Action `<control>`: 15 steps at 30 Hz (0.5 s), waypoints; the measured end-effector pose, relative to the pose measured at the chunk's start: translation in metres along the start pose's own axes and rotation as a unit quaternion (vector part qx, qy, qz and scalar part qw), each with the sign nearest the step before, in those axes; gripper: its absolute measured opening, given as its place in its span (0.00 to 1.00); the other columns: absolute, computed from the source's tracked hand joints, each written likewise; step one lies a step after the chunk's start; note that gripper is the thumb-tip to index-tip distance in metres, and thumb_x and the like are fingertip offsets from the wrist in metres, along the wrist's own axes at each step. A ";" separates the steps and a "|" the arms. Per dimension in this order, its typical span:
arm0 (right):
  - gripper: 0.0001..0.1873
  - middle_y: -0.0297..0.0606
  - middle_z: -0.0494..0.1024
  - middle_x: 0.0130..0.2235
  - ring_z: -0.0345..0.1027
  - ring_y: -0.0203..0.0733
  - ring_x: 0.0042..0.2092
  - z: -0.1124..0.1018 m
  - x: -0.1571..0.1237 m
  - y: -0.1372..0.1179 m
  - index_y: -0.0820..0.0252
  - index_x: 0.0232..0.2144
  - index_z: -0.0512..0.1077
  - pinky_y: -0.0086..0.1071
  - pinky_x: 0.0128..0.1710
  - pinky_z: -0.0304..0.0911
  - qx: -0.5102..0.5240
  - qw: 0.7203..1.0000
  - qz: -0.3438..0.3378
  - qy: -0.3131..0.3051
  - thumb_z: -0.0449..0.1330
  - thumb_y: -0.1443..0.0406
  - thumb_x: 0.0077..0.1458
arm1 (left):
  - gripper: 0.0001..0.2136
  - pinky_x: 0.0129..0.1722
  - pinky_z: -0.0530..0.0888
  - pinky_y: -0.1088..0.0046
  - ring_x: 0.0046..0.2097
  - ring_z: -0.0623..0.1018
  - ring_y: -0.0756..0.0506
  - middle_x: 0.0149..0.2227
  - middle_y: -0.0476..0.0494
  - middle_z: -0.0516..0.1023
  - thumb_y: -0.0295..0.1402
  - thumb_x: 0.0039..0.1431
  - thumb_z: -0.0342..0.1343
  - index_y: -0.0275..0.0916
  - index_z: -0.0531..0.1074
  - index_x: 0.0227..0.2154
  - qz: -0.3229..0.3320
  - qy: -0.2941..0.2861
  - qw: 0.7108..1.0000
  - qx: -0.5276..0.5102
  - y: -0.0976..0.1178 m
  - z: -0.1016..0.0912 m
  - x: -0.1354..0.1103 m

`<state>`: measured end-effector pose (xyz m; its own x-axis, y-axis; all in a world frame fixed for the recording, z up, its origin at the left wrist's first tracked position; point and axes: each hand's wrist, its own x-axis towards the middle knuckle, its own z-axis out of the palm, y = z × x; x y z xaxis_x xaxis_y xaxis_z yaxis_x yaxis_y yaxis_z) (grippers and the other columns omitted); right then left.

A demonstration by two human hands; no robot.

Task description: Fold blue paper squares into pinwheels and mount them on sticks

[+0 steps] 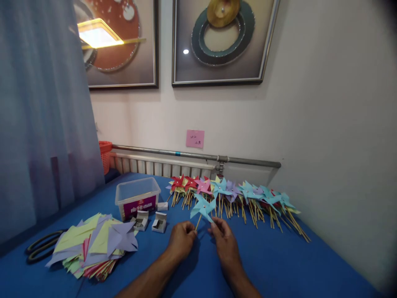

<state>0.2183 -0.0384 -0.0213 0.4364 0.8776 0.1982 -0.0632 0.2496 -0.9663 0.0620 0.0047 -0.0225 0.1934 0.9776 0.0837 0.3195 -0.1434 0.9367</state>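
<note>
A light-blue paper pinwheel on a thin wooden stick stands upright before me, over the blue table cover. My left hand is closed around the lower part of its stick. At the pinwheel's lower right blade, my right hand pinches the blade's tip between thumb and fingers. Just beyond, finished pinwheels in red, pink, purple, yellow and blue lie in a long row with their sticks pointing toward me. On the left is a pile of cut paper sheets in several colours.
Black-handled scissors lie beside the paper pile. A clear plastic tub stands behind small white boxes. A curtain hangs at left, near a red basket. A metal pipe runs along the wall above a radiator.
</note>
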 end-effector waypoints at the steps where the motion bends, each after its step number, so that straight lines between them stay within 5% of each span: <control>1: 0.22 0.37 0.83 0.35 0.75 0.47 0.37 0.002 -0.003 -0.001 0.54 0.38 0.81 0.36 0.40 0.68 -0.011 1.000 -0.007 -0.012 0.73 0.48 0.44 | 0.06 0.30 0.61 0.74 0.27 0.68 0.50 0.22 0.53 0.70 0.30 0.55 0.60 0.37 0.72 0.24 0.002 0.002 1.000 -0.004 0.000 0.000 0.000; 8: 0.17 0.39 0.84 0.39 0.76 0.51 0.44 0.012 -0.017 -0.006 0.53 0.37 0.82 0.38 0.47 0.67 -0.095 0.987 -0.049 -0.120 0.67 0.50 0.53 | 0.06 0.29 0.61 0.75 0.27 0.66 0.50 0.22 0.53 0.68 0.31 0.54 0.59 0.37 0.71 0.24 0.006 -0.014 1.000 -0.025 0.001 0.001 -0.001; 12: 0.22 0.38 0.83 0.34 0.76 0.49 0.36 0.005 -0.005 0.000 0.54 0.34 0.79 0.37 0.37 0.67 -0.055 0.998 -0.009 -0.013 0.68 0.45 0.48 | 0.06 0.28 0.60 0.75 0.25 0.64 0.51 0.20 0.54 0.66 0.31 0.54 0.59 0.37 0.70 0.24 -0.017 -0.009 0.999 -0.031 0.005 -0.001 0.000; 15: 0.27 0.39 0.83 0.44 0.76 0.48 0.39 -0.004 0.006 0.000 0.53 0.45 0.77 0.38 0.40 0.68 -0.044 0.994 -0.035 0.089 0.70 0.47 0.45 | 0.05 0.28 0.61 0.75 0.25 0.65 0.51 0.20 0.54 0.66 0.30 0.53 0.59 0.38 0.70 0.24 -0.025 -0.011 0.999 -0.029 0.006 -0.002 0.000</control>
<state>0.2247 -0.0350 -0.0210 0.5890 0.7713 0.2414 0.0479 0.2649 -0.9631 0.0619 0.0045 -0.0165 0.1989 0.9796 0.0296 0.2757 -0.0849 0.9575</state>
